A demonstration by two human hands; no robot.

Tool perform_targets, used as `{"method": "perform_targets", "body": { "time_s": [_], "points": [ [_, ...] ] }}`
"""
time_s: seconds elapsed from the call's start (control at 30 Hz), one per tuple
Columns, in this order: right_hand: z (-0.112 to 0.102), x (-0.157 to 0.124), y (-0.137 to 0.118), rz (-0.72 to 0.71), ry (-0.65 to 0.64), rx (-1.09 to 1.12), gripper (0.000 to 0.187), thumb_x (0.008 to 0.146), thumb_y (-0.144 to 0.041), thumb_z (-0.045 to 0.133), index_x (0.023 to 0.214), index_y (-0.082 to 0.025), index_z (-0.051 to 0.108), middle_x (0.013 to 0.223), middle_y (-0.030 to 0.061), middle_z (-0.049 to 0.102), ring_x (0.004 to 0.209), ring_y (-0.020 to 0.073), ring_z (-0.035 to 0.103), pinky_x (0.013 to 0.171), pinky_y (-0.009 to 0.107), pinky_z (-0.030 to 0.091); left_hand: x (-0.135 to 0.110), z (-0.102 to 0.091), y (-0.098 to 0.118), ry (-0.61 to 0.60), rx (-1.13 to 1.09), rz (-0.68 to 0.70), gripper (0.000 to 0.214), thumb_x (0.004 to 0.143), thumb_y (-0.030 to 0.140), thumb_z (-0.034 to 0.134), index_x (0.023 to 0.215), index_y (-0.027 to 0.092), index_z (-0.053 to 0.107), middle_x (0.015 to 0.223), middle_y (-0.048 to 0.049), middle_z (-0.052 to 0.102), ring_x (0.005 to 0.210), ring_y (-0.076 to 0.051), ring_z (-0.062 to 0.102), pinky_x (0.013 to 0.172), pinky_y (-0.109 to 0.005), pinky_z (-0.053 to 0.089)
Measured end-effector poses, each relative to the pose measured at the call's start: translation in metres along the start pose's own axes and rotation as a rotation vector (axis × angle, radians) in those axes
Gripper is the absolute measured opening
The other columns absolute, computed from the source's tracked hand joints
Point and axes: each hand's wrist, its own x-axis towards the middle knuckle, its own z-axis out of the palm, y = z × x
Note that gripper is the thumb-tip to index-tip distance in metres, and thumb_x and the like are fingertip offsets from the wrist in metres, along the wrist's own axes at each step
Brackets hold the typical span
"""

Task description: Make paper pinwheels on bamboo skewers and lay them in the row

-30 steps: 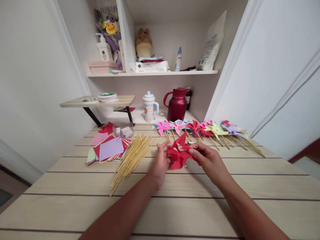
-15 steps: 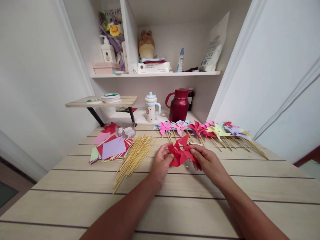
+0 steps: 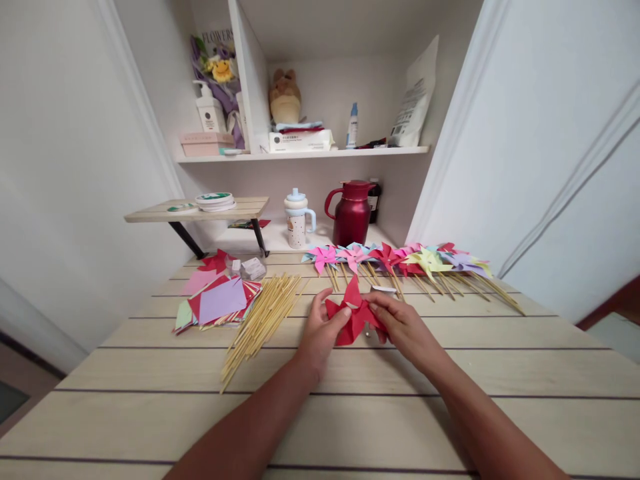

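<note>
A red folded paper pinwheel (image 3: 353, 313) is held just above the wooden table (image 3: 320, 413), between both hands. My left hand (image 3: 319, 333) pinches its left side with thumb and fingers closed. My right hand (image 3: 404, 327) grips its right side, fingers curled over the paper. A bundle of bamboo sticks (image 3: 263, 317) lies just left of my left hand. Behind the hands runs a row of finished coloured pinwheels on sticks (image 3: 400, 260).
A stack of coloured paper squares (image 3: 217, 300) lies at the left, a small clear box (image 3: 249, 267) behind it. At the back stand a red thermos jug (image 3: 351, 213), a sippy cup (image 3: 297, 218) and a small raised shelf (image 3: 200, 212). White walls close in on both sides.
Both hands have drawn closer together on the red pinwheel, folding its flaps inward, so it looks smaller. The view shifted slightly.
</note>
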Motion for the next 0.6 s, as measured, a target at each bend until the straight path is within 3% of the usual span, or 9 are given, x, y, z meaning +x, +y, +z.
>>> {"method": "perform_targets", "body": {
  "time_s": [0.1, 0.2, 0.3, 0.4, 0.5, 0.6],
  "points": [
    [0.000, -0.001, -0.001, 0.027, 0.015, -0.002, 0.042, 0.096, -0.053, 0.046, 0.122, -0.023, 0.061, 0.064, -0.0027, 0.057, 0.049, 0.0148, 0.055, 0.047, 0.026, 0.044, -0.001, 0.004, 0.003, 0.048, 0.035, 0.005, 0.039, 0.071, 0.027, 0.080, 0.106, 0.016, 0.066, 0.097, -0.0084, 0.074, 0.083, -0.018, 0.070, 0.079, -0.029, 0.054],
    [-0.004, -0.002, -0.001, 0.000, 0.153, 0.001, 0.051, 0.097, -0.057, 0.040, 0.134, -0.024, 0.053, 0.065, -0.0029, 0.056, 0.049, 0.0158, 0.056, 0.046, 0.027, 0.044, -0.003, 0.012, 0.016, 0.097, -0.017, -0.017, 0.030, 0.073, 0.028, 0.078, 0.099, 0.015, 0.068, 0.089, -0.0077, 0.074, 0.076, -0.017, 0.069, 0.077, -0.031, 0.054],
    [-0.010, -0.001, 0.000, -0.012, 0.272, 0.062, 0.051, 0.096, -0.058, 0.041, 0.132, -0.024, 0.054, 0.066, -0.0013, 0.059, 0.049, 0.0159, 0.055, 0.043, 0.027, 0.043, -0.016, 0.022, 0.047, 0.070, -0.122, -0.029, 0.029, 0.071, 0.026, 0.080, 0.096, 0.016, 0.069, 0.090, -0.0067, 0.075, 0.081, -0.017, 0.070, 0.083, -0.032, 0.054],
    [-0.013, -0.002, -0.001, -0.005, 0.274, 0.066, 0.048, 0.095, -0.056, 0.048, 0.129, -0.024, 0.057, 0.067, -0.0002, 0.060, 0.050, 0.0158, 0.055, 0.044, 0.027, 0.044, -0.035, 0.023, 0.092, 0.034, -0.145, -0.040, 0.027, 0.074, 0.021, 0.078, 0.100, 0.017, 0.070, 0.094, -0.0068, 0.075, 0.082, -0.017, 0.070, 0.082, -0.032, 0.055],
    [-0.010, -0.006, -0.005, -0.014, 0.236, -0.002, 0.044, 0.093, -0.052, 0.053, 0.127, -0.026, 0.060, 0.070, 0.0006, 0.062, 0.052, 0.0153, 0.056, 0.049, 0.028, 0.048, -0.045, -0.004, 0.139, 0.191, -0.072, 0.057, 0.013, 0.080, 0.015, 0.072, 0.093, 0.016, 0.070, 0.090, -0.0058, 0.074, 0.077, -0.015, 0.069, 0.072, -0.027, 0.057],
    [-0.005, -0.009, -0.011, -0.039, 0.210, -0.070, 0.040, 0.091, -0.050, 0.056, 0.122, -0.025, 0.064, 0.072, 0.0014, 0.063, 0.052, 0.0151, 0.057, 0.050, 0.029, 0.049, -0.035, -0.061, 0.183, 0.530, -0.003, 0.184, 0.012, 0.082, 0.007, 0.065, 0.090, 0.015, 0.068, 0.082, -0.0036, 0.070, 0.067, -0.011, 0.064, 0.063, -0.021, 0.055]
  ]
}}
